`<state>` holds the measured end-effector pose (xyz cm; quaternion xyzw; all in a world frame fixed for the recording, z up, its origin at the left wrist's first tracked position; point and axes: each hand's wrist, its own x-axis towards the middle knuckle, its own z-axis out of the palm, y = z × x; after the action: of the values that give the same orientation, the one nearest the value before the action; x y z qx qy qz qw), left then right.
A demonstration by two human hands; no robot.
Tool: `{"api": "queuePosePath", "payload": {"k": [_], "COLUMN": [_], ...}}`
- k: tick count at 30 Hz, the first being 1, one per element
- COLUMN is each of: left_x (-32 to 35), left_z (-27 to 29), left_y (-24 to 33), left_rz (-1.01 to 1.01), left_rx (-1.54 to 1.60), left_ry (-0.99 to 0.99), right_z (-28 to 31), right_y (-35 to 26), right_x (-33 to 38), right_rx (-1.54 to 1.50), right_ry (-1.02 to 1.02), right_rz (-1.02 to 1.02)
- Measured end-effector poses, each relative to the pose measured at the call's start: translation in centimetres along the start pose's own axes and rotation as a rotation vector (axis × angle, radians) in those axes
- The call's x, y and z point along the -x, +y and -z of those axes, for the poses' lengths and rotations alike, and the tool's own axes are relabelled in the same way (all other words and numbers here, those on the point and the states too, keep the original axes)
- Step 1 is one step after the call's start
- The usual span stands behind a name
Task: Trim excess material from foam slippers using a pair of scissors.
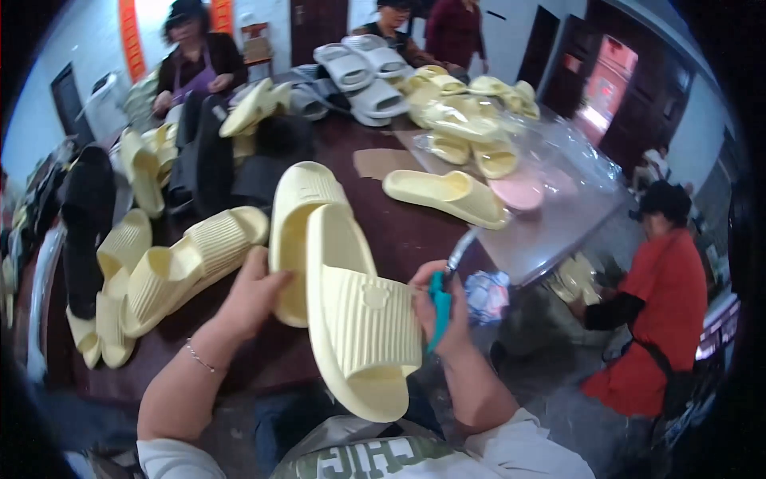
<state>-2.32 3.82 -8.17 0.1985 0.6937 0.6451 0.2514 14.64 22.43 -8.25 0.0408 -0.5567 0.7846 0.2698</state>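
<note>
I hold a pair of pale yellow slide sandals [351, 311] stacked together in front of me, soles and straps overlapping. My left hand [251, 295] grips their left edge. My right hand [439, 307] presses the right side of the front sandal's ribbed strap and also holds small scissors with teal handles [440, 307], the blades pointing up and away. More yellow slides [171, 271] lie on the dark table [399, 231] just left of my left hand.
A single yellow slide [451, 194] lies at the table's middle, by a clear plastic sheet [558, 191]. Grey slides [359, 76] and more yellow ones [463, 108] pile at the back. A person in red [658, 319] crouches at right; other people stand at the far side.
</note>
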Motion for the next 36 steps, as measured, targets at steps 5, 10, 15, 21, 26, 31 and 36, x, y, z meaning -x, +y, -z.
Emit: {"api": "queuePosePath", "payload": {"k": [5,10,15,21,26,31,36], "left_x": [3.5,5.4,8.3,10.5,10.9,11.4,12.9], "left_z": [-1.2,-0.1,-1.7,-0.8,0.2,0.5,5.4], "left_y": [-0.6,-0.8,-2.0,-0.8,0.0,-0.6,0.6], "left_rz": [-0.225,-0.293,-0.477,-0.149,-0.003,-0.494,-0.433], "left_rx": [-0.112,-0.223,-0.096,0.064,0.766,0.297,0.330], "left_ry": [-0.094,-0.101,-0.133,-0.261,-0.359,-0.065,0.240], "right_z": [-0.3,-1.1,-0.9,-0.6,-1.5,-5.0,-7.5], "right_y": [1.2,1.3,3.5,4.2,5.3,3.9,4.2], "right_x": [-0.2,0.0,-0.4,0.1,-1.3,-1.8,-2.9], "right_rx": [0.536,0.386,0.551,0.327,0.073,0.646,0.464], "right_ry": [-0.131,-0.072,-0.044,0.043,0.065,-0.174,-0.167], "right_rz": [0.249,0.169,0.509,0.364,0.441,0.511,0.476]}}
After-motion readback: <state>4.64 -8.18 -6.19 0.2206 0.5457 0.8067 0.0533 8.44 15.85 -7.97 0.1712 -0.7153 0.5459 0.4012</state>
